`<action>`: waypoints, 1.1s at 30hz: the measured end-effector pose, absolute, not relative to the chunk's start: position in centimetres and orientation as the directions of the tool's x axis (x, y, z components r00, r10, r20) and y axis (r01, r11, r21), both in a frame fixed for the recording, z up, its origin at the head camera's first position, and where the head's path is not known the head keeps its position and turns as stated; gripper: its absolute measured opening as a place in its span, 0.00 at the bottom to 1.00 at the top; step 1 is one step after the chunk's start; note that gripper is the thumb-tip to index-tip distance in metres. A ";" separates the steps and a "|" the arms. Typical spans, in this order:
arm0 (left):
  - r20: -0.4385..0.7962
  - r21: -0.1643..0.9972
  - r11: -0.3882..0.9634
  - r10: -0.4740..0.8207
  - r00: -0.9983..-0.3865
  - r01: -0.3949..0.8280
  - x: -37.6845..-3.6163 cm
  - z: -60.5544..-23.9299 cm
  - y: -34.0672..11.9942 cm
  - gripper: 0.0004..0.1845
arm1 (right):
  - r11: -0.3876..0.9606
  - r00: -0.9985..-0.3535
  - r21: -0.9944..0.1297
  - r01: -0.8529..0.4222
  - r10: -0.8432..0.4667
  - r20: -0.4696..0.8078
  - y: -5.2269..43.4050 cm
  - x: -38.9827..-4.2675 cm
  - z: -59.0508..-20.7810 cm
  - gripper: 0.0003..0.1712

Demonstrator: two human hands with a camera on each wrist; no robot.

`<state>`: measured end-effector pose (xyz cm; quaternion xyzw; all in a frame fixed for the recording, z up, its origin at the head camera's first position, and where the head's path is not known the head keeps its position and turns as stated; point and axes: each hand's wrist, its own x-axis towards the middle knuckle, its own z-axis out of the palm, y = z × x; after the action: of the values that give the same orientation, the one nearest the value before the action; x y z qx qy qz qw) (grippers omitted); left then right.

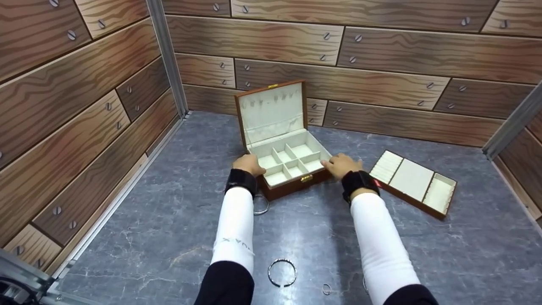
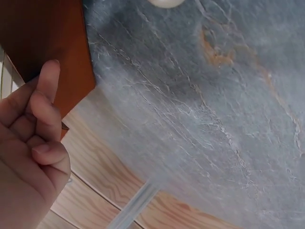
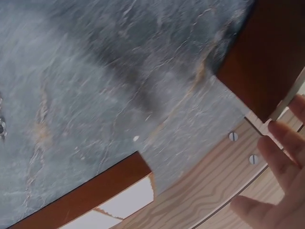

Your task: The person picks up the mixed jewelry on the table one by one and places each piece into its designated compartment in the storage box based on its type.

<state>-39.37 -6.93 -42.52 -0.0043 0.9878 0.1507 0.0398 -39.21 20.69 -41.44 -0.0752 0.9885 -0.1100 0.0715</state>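
Observation:
A brown jewelry box (image 1: pixel 283 192) with its lid (image 1: pixel 273 110) raised stands near the back wall. Several cream compartments inside it hold nothing that I can see. At the box's left side, my left hand (image 1: pixel 249 164) holds the wall, its thumb at the rim; in the left wrist view its bent fingers (image 2: pixel 49 78) lie by the brown side. My right hand (image 1: pixel 342 165) holds the opposite side with the thumb over the rim, and its fingers (image 3: pixel 281 155) reach along the outside. The thumbs are outside both wrist views.
A shallow divided tray (image 1: pixel 411 182) lies right of the box. One ring-shaped bangle (image 1: pixel 262 210) lies by the box's front left corner, another bangle (image 1: pixel 282 284) nearer me, beside a small ring (image 1: pixel 326 289). Wood-patterned walls (image 1: pixel 292 40) enclose the grey marbled surface.

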 end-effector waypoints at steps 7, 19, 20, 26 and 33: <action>-0.108 0.332 0.943 0.023 -0.994 -0.014 -39.3 -42.4 -7.1 0.15 | 0.983 -0.993 -0.151 -0.103 -0.110 -0.042 20.0 -40.0 -42.1 0.18; -0.090 0.336 0.942 0.059 -0.994 0.026 -39.2 -42.5 -7.2 0.13 | 0.970 -0.999 -0.244 0.016 0.004 -0.051 20.7 -40.8 -42.7 0.19; -0.091 0.336 0.941 0.061 -0.994 0.027 -39.2 -42.5 -7.2 0.13 | 0.966 -0.998 -0.258 0.024 0.010 -0.056 20.8 -40.8 -42.7 0.19; -0.107 0.329 0.943 0.081 -0.991 0.041 -39.1 -42.5 -7.3 0.13 | 0.966 -0.994 -0.258 0.005 -0.024 -0.111 20.7 -40.5 -42.5 0.16; -0.117 0.320 0.946 0.091 -0.989 0.049 -39.2 -42.7 -7.3 0.14 | 0.965 -0.985 -0.264 0.010 -0.036 -0.167 21.4 -40.2 -42.5 0.18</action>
<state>-39.16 -7.28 -42.71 0.0356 0.9843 0.1603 0.0654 -40.20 21.38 -42.45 -0.0067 0.9874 -0.1329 0.0852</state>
